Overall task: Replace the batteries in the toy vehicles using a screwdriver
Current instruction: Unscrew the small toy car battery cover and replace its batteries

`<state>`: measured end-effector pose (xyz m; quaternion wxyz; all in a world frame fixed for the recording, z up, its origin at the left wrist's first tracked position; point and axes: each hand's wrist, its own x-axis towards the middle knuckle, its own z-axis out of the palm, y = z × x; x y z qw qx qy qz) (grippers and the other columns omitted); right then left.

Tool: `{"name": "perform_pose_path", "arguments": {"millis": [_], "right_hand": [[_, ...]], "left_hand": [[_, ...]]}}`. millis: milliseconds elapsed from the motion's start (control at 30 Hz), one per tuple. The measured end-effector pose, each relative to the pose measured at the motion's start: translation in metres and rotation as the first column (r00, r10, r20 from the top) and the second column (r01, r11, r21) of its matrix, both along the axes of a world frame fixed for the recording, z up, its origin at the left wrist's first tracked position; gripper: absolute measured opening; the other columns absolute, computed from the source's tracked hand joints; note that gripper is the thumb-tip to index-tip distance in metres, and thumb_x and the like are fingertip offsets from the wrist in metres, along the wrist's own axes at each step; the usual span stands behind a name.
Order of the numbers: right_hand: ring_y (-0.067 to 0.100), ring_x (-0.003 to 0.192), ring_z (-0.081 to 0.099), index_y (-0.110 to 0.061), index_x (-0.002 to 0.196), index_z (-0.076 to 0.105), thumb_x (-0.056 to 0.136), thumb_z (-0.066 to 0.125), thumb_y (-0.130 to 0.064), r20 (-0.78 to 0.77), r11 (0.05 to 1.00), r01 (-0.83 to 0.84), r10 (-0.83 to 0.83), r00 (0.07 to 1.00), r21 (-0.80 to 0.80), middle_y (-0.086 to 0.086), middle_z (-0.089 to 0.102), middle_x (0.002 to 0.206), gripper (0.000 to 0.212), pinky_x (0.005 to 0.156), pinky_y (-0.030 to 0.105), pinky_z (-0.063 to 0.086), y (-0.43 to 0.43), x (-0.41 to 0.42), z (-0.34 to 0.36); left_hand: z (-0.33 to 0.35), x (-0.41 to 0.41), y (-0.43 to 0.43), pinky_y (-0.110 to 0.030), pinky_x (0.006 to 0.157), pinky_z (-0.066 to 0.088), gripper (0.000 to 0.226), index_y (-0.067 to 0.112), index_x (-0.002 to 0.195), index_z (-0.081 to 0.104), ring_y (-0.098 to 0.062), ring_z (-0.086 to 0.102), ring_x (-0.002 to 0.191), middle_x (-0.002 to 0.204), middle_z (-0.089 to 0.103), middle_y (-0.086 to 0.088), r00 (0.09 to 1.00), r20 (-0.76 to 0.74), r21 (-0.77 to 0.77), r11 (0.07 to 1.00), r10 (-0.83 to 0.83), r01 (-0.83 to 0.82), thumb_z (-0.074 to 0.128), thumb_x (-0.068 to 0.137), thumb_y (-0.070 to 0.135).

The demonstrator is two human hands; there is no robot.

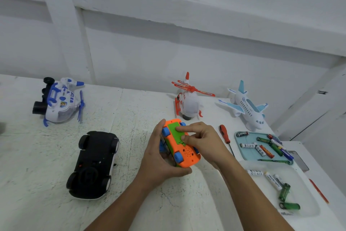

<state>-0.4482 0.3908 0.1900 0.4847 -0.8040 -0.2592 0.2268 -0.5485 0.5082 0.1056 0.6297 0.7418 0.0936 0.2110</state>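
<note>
- Orange toy car (184, 153): inverted, over the worktop's (131, 109) middle; light, rigid, smooth plastic.
- Left hand (159, 155): fingers wrapped round its body, probably the best hold.
- Right hand (202, 140): fingers pinch the green battery cover (174, 134).
- Screwdriver (224, 134): lies toward the right edge.

On the counter (131, 110), around the held car (184, 153): helicopter (189, 103) at twelve o'clock, airplane (247, 109) at two, screwdriver (225, 134) then battery tray (249, 154) at three, overturned car (93, 163) at nine.
</note>
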Motion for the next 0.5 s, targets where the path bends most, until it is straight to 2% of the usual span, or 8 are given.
{"name": "perform_pose_path", "arguments": {"millis": [100, 200, 233, 333, 367, 400, 433, 500], "right_hand": [[0.012, 0.091, 0.068, -0.034, 0.101, 0.072, 0.090, 0.066, -0.013, -0.130, 0.999, 0.000, 0.004, 0.992, 0.034, -0.009, 0.063, 0.109, 0.024, 0.082, 0.029, 0.059, -0.001, 0.004, 0.000], [0.017, 0.101, 0.069, -0.027, 0.111, 0.072, 0.092, 0.063, -0.012, -0.279, 0.994, -0.041, 0.068, 0.958, 0.103, -0.004, 0.070, 0.114, 0.026, 0.090, 0.039, 0.057, -0.006, 0.015, -0.002], [0.017, 0.100, 0.069, -0.024, 0.114, 0.071, 0.093, 0.060, -0.010, -0.323, 0.988, -0.059, 0.103, 0.941, 0.144, -0.002, 0.071, 0.113, 0.027, 0.089, 0.036, 0.057, -0.009, 0.021, -0.001], [0.017, 0.079, 0.069, -0.015, 0.116, 0.068, 0.093, 0.055, 0.000, -0.433, 0.976, -0.010, 0.107, 0.895, 0.220, 0.005, 0.070, 0.100, 0.030, 0.068, 0.025, 0.057, -0.020, 0.040, 0.004], [0.017, 0.076, 0.067, -0.015, 0.115, 0.068, 0.093, 0.056, 0.002, -0.405, 0.984, 0.018, 0.056, 0.913, 0.177, 0.008, 0.068, 0.098, 0.031, 0.064, 0.022, 0.056, -0.024, 0.048, 0.004], [0.016, 0.074, 0.066, -0.017, 0.115, 0.068, 0.093, 0.058, 0.001, -0.312, 0.996, 0.038, -0.010, 0.950, 0.083, 0.009, 0.067, 0.099, 0.031, 0.061, 0.020, 0.054, -0.029, 0.057, 0.003], [0.014, 0.074, 0.064, -0.020, 0.116, 0.069, 0.093, 0.060, -0.001, -0.164, 0.997, 0.066, -0.074, 0.984, -0.051, 0.008, 0.066, 0.102, 0.032, 0.058, 0.019, 0.051, -0.034, 0.066, 0.002], [0.013, 0.077, 0.057, -0.027, 0.123, 0.066, 0.093, 0.062, -0.008, 0.155, 0.937, 0.178, -0.136, 0.978, -0.300, 0.006, 0.063, 0.113, 0.035, 0.058, 0.019, 0.045, -0.043, 0.082, -0.001]], "left_hand": [[0.002, -0.001, -0.001, -0.013, 0.081, 0.052, 0.127, 0.051, 0.141, 0.019, 0.004, 0.044, 0.127, 0.145, 0.030, 0.024, 1.000, 0.013, -0.028, 1.000, -0.004, 0.004, 0.097, 0.048, 0.016], [0.002, -0.002, -0.003, -0.016, 0.079, 0.054, 0.124, 0.043, 0.142, 0.024, 0.001, 0.047, 0.125, 0.146, 0.033, 0.018, 0.999, 0.036, -0.065, 0.998, -0.009, 0.012, 0.096, 0.048, 0.007], [0.003, -0.002, -0.003, -0.017, 0.078, 0.054, 0.123, 0.041, 0.142, 0.026, 0.001, 0.048, 0.125, 0.146, 0.034, 0.016, 0.999, 0.039, -0.080, 0.997, -0.013, 0.016, 0.096, 0.049, 0.004], [0.005, -0.003, -0.003, -0.016, 0.076, 0.054, 0.119, 0.034, 0.141, 0.029, 0.004, 0.051, 0.121, 0.144, 0.036, 0.014, 0.998, 0.060, -0.141, 0.989, -0.030, 0.038, 0.092, 0.049, -0.007], [0.006, -0.003, -0.003, -0.017, 0.075, 0.054, 0.118, 0.033, 0.141, 0.030, 0.003, 0.052, 0.120, 0.144, 0.037, 0.014, 0.997, 0.067, -0.161, 0.986, -0.042, 0.052, 0.091, 0.050, -0.009], [0.006, -0.003, -0.003, -0.017, 0.075, 0.055, 0.116, 0.032, 0.141, 0.031, 0.002, 0.053, 0.120, 0.143, 0.039, 0.013, 0.996, 0.073, -0.180, 0.982, -0.049, 0.061, 0.090, 0.050, -0.011], [0.007, -0.003, -0.003, -0.018, 0.074, 0.055, 0.115, 0.032, 0.140, 0.032, 0.000, 0.053, 0.120, 0.142, 0.040, 0.012, 0.995, 0.080, -0.195, 0.978, -0.052, 0.067, 0.089, 0.051, -0.013], [0.007, -0.003, -0.003, -0.017, 0.074, 0.055, 0.113, 0.033, 0.138, 0.033, 0.001, 0.053, 0.120, 0.141, 0.041, 0.011, 0.995, 0.085, -0.211, 0.975, -0.057, 0.074, 0.088, 0.051, -0.014]]}}
